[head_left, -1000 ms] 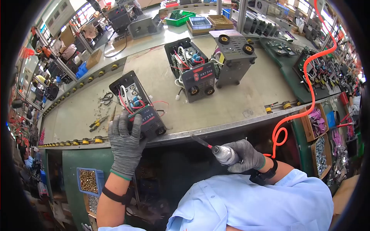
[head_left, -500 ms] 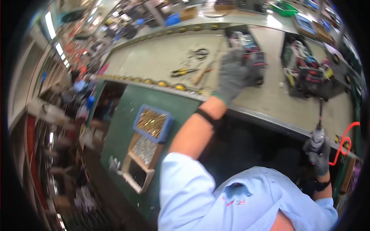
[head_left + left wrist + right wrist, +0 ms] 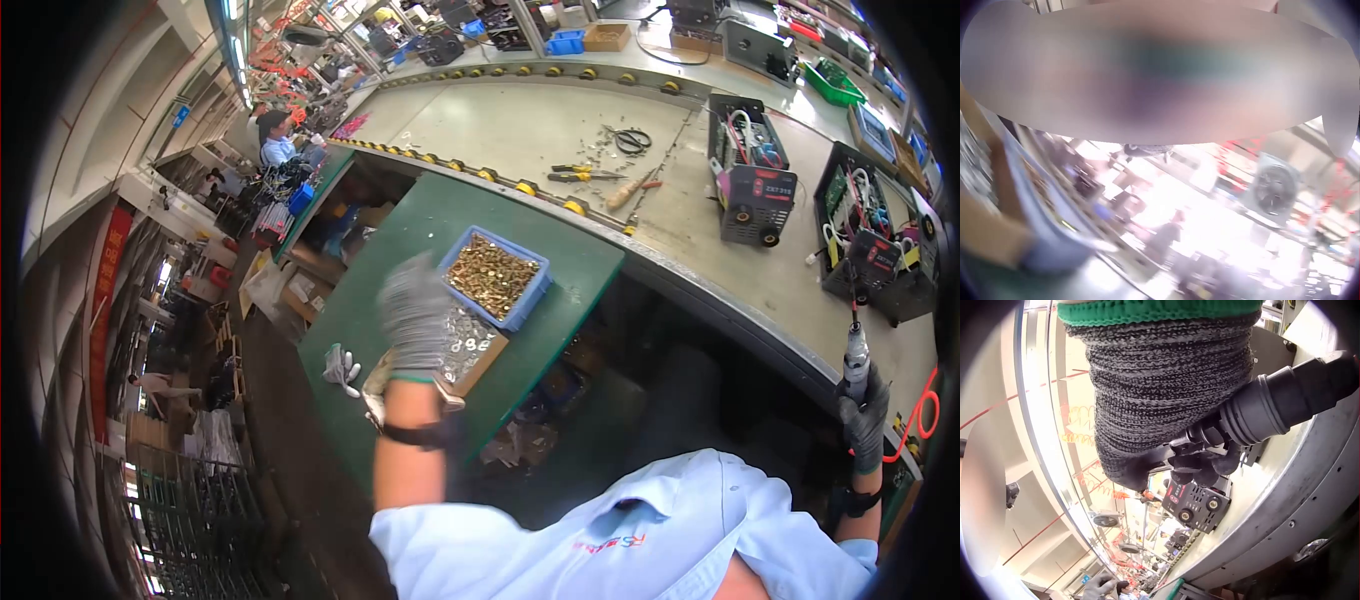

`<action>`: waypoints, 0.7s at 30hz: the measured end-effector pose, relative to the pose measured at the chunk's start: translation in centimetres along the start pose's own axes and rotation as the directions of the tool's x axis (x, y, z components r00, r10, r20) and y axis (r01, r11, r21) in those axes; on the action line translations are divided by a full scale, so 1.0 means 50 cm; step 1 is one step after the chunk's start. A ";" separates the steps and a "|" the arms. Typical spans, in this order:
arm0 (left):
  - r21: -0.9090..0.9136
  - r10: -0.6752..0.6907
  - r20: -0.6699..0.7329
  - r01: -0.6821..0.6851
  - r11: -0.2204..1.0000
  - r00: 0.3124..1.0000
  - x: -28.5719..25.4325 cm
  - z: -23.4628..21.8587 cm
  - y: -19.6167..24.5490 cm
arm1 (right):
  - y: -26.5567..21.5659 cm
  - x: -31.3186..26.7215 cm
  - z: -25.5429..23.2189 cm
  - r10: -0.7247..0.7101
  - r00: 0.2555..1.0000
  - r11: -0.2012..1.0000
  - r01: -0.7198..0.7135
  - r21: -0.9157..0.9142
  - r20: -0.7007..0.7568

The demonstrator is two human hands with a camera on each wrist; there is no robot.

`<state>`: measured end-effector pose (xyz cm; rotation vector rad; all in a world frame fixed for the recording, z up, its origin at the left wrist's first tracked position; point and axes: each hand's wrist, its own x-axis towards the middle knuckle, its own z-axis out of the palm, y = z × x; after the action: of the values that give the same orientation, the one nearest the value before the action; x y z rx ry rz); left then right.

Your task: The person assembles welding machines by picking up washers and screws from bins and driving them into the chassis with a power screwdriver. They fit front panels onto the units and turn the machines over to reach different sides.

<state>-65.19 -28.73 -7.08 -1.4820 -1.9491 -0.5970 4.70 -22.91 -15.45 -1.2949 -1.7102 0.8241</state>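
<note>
My left hand (image 3: 415, 310), in a grey knit glove and blurred by motion, hovers over a cardboard box (image 3: 485, 366) of small silvery parts with its fingers extended. Right beside it is a blue bin (image 3: 534, 302) heaped with brass-coloured screws (image 3: 488, 272). In the left wrist view the hand is a blur, with the bin (image 3: 1054, 250) at lower left. My right hand (image 3: 866, 420), also gloved, grips a power screwdriver (image 3: 856, 360) pointing away from me. Its bit overlaps the lower front of an open-topped ZX7 315 machine (image 3: 872, 258). Another such machine (image 3: 758, 205) stands to the left.
Yellow-handled pliers (image 3: 585, 174), a wooden-handled tool (image 3: 628, 193) and a black cable loop (image 3: 632, 142) lie on the worktop (image 3: 480, 115). Yellow rollers (image 3: 525, 187) line its near edge. An orange hose (image 3: 930, 410) coils by my right hand. A grey glove (image 3: 341, 368) lies on the green table (image 3: 400, 240).
My left hand has left the nearer machine and swung down left to the parts boxes. My head view has turned left. The right hand keeps the screwdriver, now pointing forward toward the other machine.
</note>
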 end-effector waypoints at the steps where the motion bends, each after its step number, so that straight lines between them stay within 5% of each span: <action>1: -0.001 -0.230 0.178 0.234 0.972 0.957 -0.015 -0.083 -0.081 | -0.016 0.000 0.021 -0.003 1.000 1.000 0.003 0.004 0.000; 2: 0.222 -0.440 0.234 0.393 0.892 0.867 -0.060 -0.105 -0.199 | -0.040 -0.002 0.046 0.022 1.000 1.000 -0.022 0.015 0.023; 3: -0.398 -0.623 0.505 0.802 0.446 0.597 -0.189 -0.056 -0.437 | -0.060 -0.003 0.067 0.047 0.998 0.999 -0.049 0.024 0.043; 4: -0.611 -0.693 0.686 0.691 -0.386 0.220 -0.308 -0.013 -0.658 | -0.069 -0.003 0.089 0.052 0.998 0.998 -0.053 0.023 0.038; 5: -0.669 -0.530 0.743 0.470 -0.575 0.409 -0.364 -0.030 -0.678 | -0.074 0.000 0.113 0.077 0.993 0.996 -0.080 0.027 0.091; 7: -0.629 -0.637 0.682 0.732 -0.262 0.359 -0.373 -0.020 -0.671 | -0.131 0.013 0.167 0.101 0.981 0.989 -0.117 0.087 0.168; 8: -0.265 -0.756 0.527 0.920 0.287 0.388 -0.371 -0.023 -0.651 | -0.160 0.019 0.194 0.113 0.972 0.984 -0.139 0.115 0.206; 9: 0.314 -0.764 0.388 0.705 0.636 0.516 -0.330 -0.065 -0.565 | -0.205 0.034 0.221 0.054 0.969 0.992 -0.080 0.099 0.242; 11: 0.381 -0.687 0.317 0.576 0.723 0.654 -0.247 -0.132 -0.461 | -0.271 0.058 0.272 -0.034 0.942 0.989 -0.015 0.145 0.334; 12: 0.120 -0.640 0.345 0.644 0.755 0.686 -0.197 -0.164 -0.419 | -0.283 0.069 0.286 0.029 0.908 0.989 -0.087 0.119 0.417; 13: -0.498 -0.463 0.387 0.604 0.623 0.797 -0.156 -0.160 -0.392 | -0.300 0.077 0.299 0.116 0.863 0.982 -0.175 0.076 0.492; 14: -0.423 -0.442 0.274 0.520 0.742 0.854 -0.113 -0.186 -0.328 | -0.280 0.087 0.326 -0.075 0.875 0.978 -0.029 0.207 0.478; 15: -0.831 -0.412 0.403 0.516 0.208 0.817 -0.065 -0.195 -0.215 | -0.303 0.094 0.340 -0.028 0.852 0.977 -0.089 0.196 0.523; 18: -0.789 -0.235 0.294 0.374 0.488 0.927 -0.011 -0.249 0.011 | -0.313 0.112 0.388 -0.113 0.793 0.919 -0.146 0.367 0.598; 20: -0.792 -0.229 0.386 0.448 0.416 0.894 -0.011 -0.195 0.119 | -0.310 0.112 0.402 -0.177 0.766 0.870 -0.171 0.462 0.618; 21: -0.878 -0.154 0.357 0.387 0.282 0.921 -0.008 -0.165 0.192 | -0.313 0.113 0.400 -0.196 0.767 0.880 -0.136 0.454 0.611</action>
<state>-54.24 -31.95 -1.58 -1.8612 -2.0908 -2.1472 -20.67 -21.93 -9.68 -0.6572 -1.8437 1.7001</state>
